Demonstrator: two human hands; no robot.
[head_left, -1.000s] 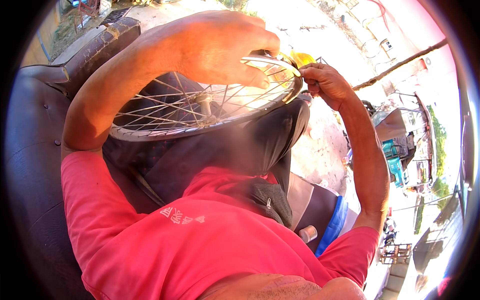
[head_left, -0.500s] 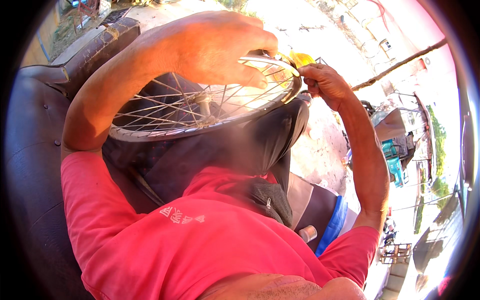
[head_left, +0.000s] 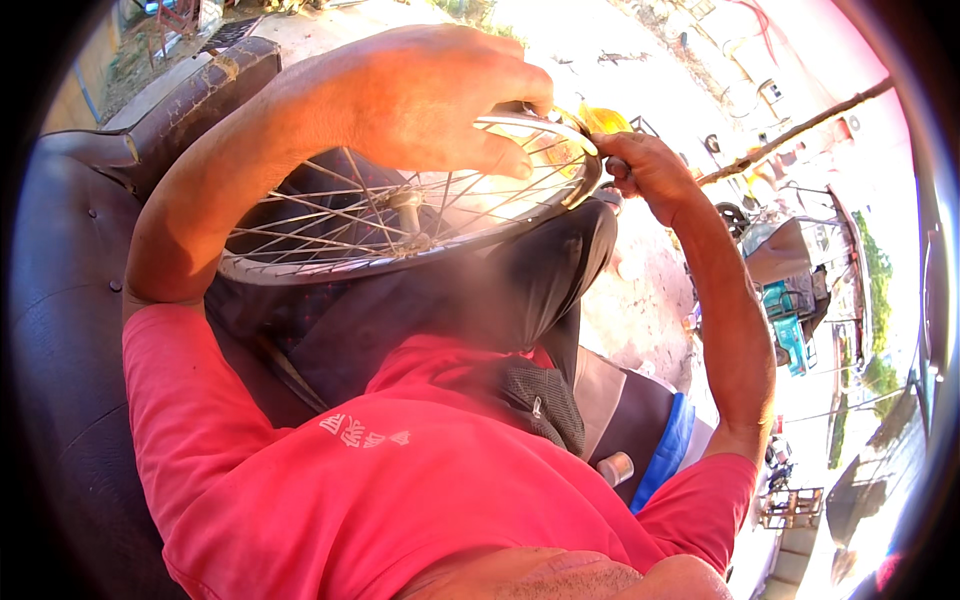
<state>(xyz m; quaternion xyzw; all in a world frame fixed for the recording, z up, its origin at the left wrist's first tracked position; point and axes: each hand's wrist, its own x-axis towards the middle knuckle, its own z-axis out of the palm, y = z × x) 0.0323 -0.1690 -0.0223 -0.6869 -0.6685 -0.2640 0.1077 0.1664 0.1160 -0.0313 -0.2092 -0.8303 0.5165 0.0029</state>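
A spoked bicycle wheel [head_left: 330,268] rests across my lap, its hub [head_left: 408,212] facing up at an angle. My left hand [head_left: 430,105] reaches over the far part of the rim, thumb on the spoke side and fingers bent around the outer edge. At the wheel's right end, my right hand [head_left: 645,168] is closed on the edge of the rim, fingers curled in. Whether it also grips something small there is hidden. Something yellow [head_left: 603,120] shows just beyond that spot.
A dark padded leather seat [head_left: 75,330] lies along my left side. To my right are a small clear container [head_left: 615,467] and a blue strip of cloth [head_left: 665,450]. Farther right stand a cart-like frame with teal parts [head_left: 790,340] and a long thin pole [head_left: 800,130].
My right hand and forearm have shifted very slightly left and downward at the rim. My left hand and the wheel look almost unmoved.
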